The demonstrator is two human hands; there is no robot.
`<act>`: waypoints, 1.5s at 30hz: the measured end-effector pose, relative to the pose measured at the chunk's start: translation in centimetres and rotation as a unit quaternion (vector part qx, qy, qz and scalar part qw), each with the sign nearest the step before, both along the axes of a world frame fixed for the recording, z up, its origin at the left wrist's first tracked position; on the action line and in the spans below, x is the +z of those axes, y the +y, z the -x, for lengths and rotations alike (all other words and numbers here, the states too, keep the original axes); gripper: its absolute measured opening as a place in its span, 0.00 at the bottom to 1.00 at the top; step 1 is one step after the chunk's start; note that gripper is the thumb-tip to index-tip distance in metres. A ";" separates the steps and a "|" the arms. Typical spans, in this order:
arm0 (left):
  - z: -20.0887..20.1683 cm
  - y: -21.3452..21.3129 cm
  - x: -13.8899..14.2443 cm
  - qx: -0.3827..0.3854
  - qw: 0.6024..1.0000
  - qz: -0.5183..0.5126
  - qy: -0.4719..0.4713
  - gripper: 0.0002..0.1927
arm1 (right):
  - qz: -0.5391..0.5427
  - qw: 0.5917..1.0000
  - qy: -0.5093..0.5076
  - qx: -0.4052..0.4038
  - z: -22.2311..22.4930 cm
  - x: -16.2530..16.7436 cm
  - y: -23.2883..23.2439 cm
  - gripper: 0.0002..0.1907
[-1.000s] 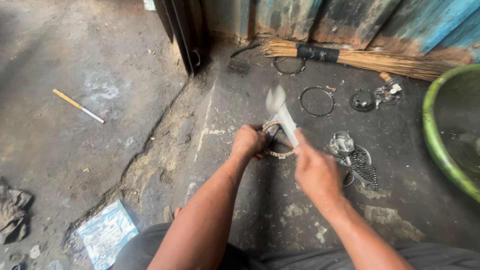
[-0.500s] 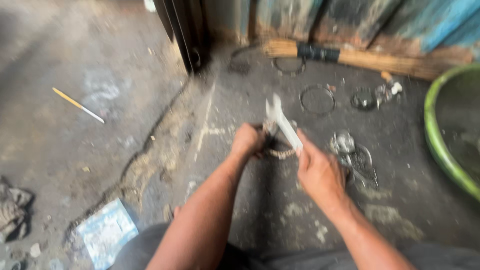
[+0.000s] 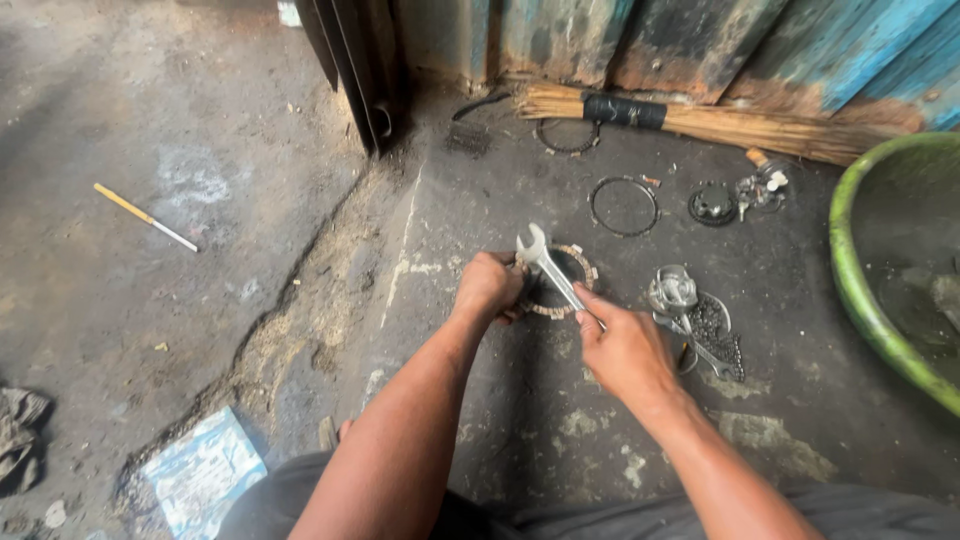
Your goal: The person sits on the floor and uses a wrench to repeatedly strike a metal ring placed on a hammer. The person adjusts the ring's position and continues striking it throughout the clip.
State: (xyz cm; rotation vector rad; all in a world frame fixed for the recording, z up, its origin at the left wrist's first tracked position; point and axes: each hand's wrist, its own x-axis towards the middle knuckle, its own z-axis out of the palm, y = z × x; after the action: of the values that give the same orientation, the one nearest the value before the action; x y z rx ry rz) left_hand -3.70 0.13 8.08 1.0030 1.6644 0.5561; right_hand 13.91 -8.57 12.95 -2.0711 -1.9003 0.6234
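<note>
— Where's the ring sitting?

— The toothed ring [image 3: 566, 283] lies flat on the dark concrete floor [image 3: 520, 420], about midway between the floor crack [image 3: 300, 290] and the green basin [image 3: 850, 270]. It is round, brownish, with small notched pads about its rim and a dark open middle.

— And the hands?

— The left hand [image 3: 487, 285] is curled into a fist on the ring's left edge, pressing it down, forearm running straight up from below. The right hand [image 3: 625, 350] is closed around the handle of a silver open-end wrench [image 3: 548, 265], just right of the ring; the wrench slants up and left, its open head above the ring's upper-left rim.

— What's around it?

— Right of the ring, near it, a heap of metal parts and chain [image 3: 700, 320]. Beyond the ring, a thin wire ring [image 3: 623, 206] and more small parts [image 3: 740, 195], then a straw broom [image 3: 700, 118] along the blue wall [image 3: 800, 40]. The basin's rim closes off the right side. Left of the ring, past the crack, the floor is open, with a pencil-like stick [image 3: 145, 217] well apart and a blue-white packet [image 3: 200, 475] nearer the person's knee.
</note>
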 end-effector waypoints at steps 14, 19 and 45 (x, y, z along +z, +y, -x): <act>-0.5 -0.8 0.9 0.017 0.999 0.012 -0.040 0.20 | -0.147 0.988 0.043 0.009 0.0 -0.1 -0.2 0.21; -0.7 -0.9 0.7 0.040 0.996 0.006 -0.074 0.22 | -0.094 0.995 -0.003 0.015 0.0 -0.6 -0.2 0.23; -1.1 -0.8 -0.2 0.056 0.992 0.034 -0.107 0.19 | -0.125 0.991 -0.014 0.053 -0.5 -2.3 0.3 0.22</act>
State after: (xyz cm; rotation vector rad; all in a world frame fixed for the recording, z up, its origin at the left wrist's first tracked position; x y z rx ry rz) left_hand -2.65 -0.71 7.91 0.7759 1.5434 0.6527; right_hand 14.42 -8.24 10.70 -1.8422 -1.9996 0.3564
